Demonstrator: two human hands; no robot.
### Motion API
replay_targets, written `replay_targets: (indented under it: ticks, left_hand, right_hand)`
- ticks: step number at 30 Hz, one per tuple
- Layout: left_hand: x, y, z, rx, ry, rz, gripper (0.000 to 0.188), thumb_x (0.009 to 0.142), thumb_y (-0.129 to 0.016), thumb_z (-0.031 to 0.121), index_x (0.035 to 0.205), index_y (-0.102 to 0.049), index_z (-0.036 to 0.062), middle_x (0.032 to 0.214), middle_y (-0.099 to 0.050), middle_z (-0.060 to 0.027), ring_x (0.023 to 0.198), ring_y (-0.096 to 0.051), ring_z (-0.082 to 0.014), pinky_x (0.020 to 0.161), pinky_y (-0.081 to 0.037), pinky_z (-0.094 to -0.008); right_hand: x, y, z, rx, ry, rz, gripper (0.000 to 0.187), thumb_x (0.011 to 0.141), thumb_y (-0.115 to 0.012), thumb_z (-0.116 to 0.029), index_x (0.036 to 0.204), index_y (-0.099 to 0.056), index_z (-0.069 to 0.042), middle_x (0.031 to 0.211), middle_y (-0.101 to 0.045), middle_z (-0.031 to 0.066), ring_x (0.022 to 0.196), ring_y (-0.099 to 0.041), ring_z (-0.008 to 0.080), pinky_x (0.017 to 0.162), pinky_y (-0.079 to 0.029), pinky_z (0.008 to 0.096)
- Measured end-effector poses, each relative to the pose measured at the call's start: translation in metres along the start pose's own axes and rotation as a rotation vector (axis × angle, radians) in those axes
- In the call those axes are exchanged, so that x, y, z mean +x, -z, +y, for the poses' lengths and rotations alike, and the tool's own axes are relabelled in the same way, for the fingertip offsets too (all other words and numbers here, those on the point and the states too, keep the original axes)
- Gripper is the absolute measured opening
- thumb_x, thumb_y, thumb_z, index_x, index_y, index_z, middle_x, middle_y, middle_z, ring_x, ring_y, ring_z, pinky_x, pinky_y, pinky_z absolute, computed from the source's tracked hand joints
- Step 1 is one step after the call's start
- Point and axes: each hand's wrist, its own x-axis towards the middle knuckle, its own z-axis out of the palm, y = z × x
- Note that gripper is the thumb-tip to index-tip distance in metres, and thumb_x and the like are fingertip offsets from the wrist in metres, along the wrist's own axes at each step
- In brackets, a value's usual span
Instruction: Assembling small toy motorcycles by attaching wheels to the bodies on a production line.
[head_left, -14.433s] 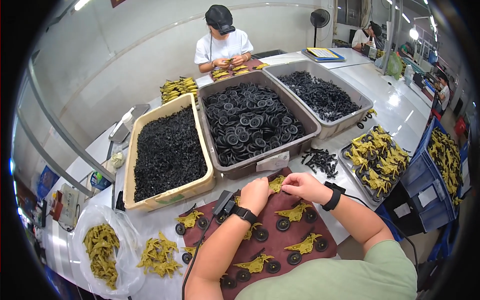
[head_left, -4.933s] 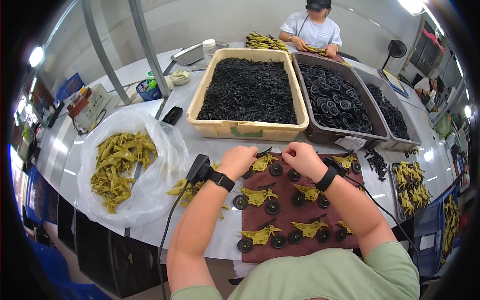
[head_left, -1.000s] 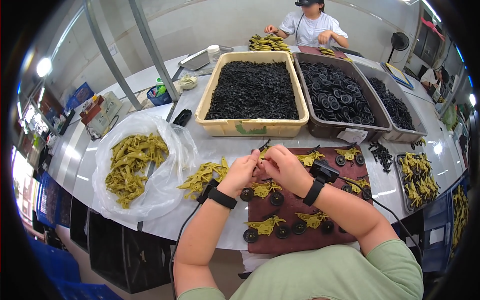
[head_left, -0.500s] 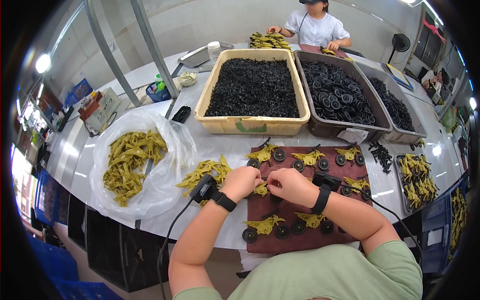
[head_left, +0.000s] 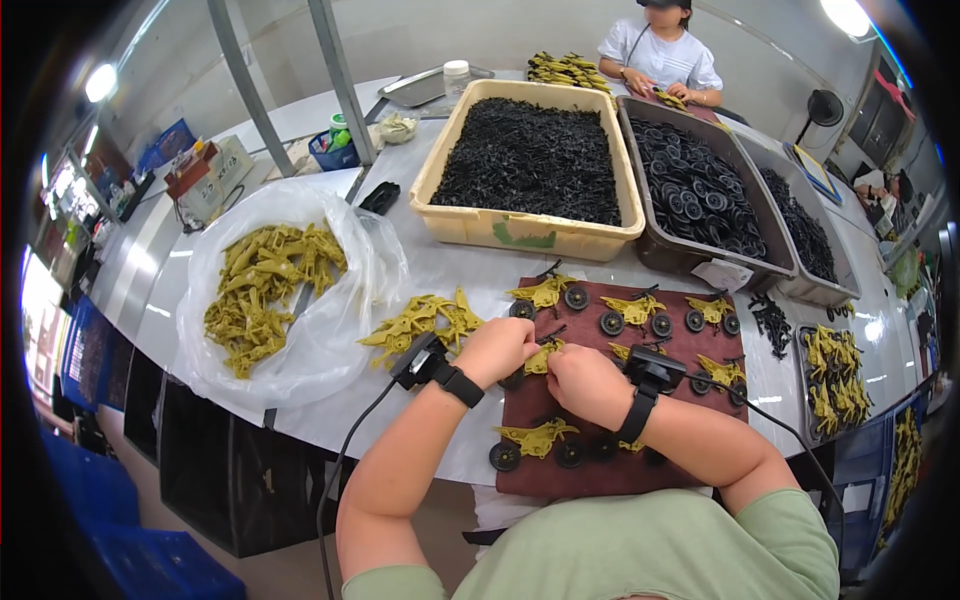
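Between my two hands a yellow plastic toy motorcycle (head_left: 541, 360) lies low over a maroon mat (head_left: 525, 405), with a thin black part sticking up from its top. My left hand (head_left: 497, 350) is closed with its fingertips at the toy's upper left. From the other side my right hand (head_left: 588, 385) pinches it, knuckles turned up, fingertips partly hidden. More toy motorcycles stand in rows around them: one with black wheels and handlebar (head_left: 545, 291) farther away, another with wheels (head_left: 535, 437) nearer me.
Left of the mat are loose yellow bodies (head_left: 425, 322) and a clear plastic bag (head_left: 355, 350) of them. Beyond stand a cream tub (head_left: 530, 228) of small black parts and a brown tub (head_left: 700, 262) of wheels. A filled tray (head_left: 812, 425) lies right. Another person (head_left: 665, 60) works opposite.
The whole view has shifted slightly. My right hand has turned more knuckles-up beside the toy, and a black part now shows upright on it. The person opposite has brought both hands together.
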Motion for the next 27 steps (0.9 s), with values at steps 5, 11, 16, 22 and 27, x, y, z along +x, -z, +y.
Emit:
replay_targets:
  ticks: [5, 11, 16, 22, 27]
  left_hand:
    - [-0.001, -0.002, -0.002, 0.004, 0.015, 0.000, 0.018, 0.081, -0.065, 0.022, 0.082, -0.064, 0.0044, 0.078, -0.066, -0.0153, 0.076, -0.063, -0.0349, 0.069, -0.049, -0.0426]
    - [-0.001, -0.005, -0.003, 0.009, -0.001, 0.017, 0.016, 0.081, -0.065, 0.022, 0.081, -0.064, 0.0052, 0.077, -0.066, -0.0151, 0.077, -0.063, -0.0346, 0.068, -0.049, -0.0430]
    - [-0.002, -0.004, 0.000, 0.046, -0.011, 0.017, 0.017, 0.080, -0.065, 0.023, 0.080, -0.063, 0.0056, 0.077, -0.066, -0.0151, 0.076, -0.063, -0.0350, 0.067, -0.049, -0.0433]
    - [-0.002, -0.004, -0.001, 0.028, -0.019, 0.019, 0.018, 0.080, -0.065, 0.023, 0.080, -0.062, 0.0052, 0.076, -0.065, -0.0152, 0.076, -0.063, -0.0350, 0.067, -0.048, -0.0438]
    - [-0.002, -0.001, 0.003, 0.048, -0.005, 0.005, 0.018, 0.080, -0.065, 0.022, 0.080, -0.062, 0.0050, 0.076, -0.065, -0.0153, 0.075, -0.063, -0.0354, 0.066, -0.048, -0.0435]
  right_hand:
    - [-0.001, 0.002, -0.022, -0.080, -0.054, 0.013, 0.013, 0.079, -0.058, -0.010, 0.080, -0.058, 0.003, 0.078, -0.060, 0.0199, 0.072, -0.062, 0.0360, 0.065, -0.053, 0.0432]
    - [0.000, -0.015, -0.043, -0.427, -0.119, 0.036, 0.009, 0.078, -0.057, -0.007, 0.084, -0.058, -0.001, 0.075, -0.060, 0.0124, 0.070, -0.065, 0.0261, 0.059, -0.054, 0.0348]
    - [0.007, -0.006, -0.045, -0.509, -0.003, -0.075, 0.007, 0.074, -0.060, -0.007, 0.076, -0.065, -0.003, 0.071, -0.064, 0.0109, 0.065, -0.067, 0.0189, 0.051, -0.053, 0.0290]
    - [0.010, 0.007, -0.033, -0.125, -0.156, -0.189, 0.013, 0.073, -0.060, -0.008, 0.079, -0.066, 0.002, 0.075, -0.065, 0.0193, 0.072, -0.067, 0.0339, 0.064, -0.055, 0.0419]
    - [0.010, 0.002, -0.036, -0.074, -0.177, -0.092, 0.016, 0.073, -0.058, -0.012, 0.070, -0.063, 0.004, 0.067, -0.063, 0.0217, 0.065, -0.065, 0.0363, 0.061, -0.054, 0.0437]
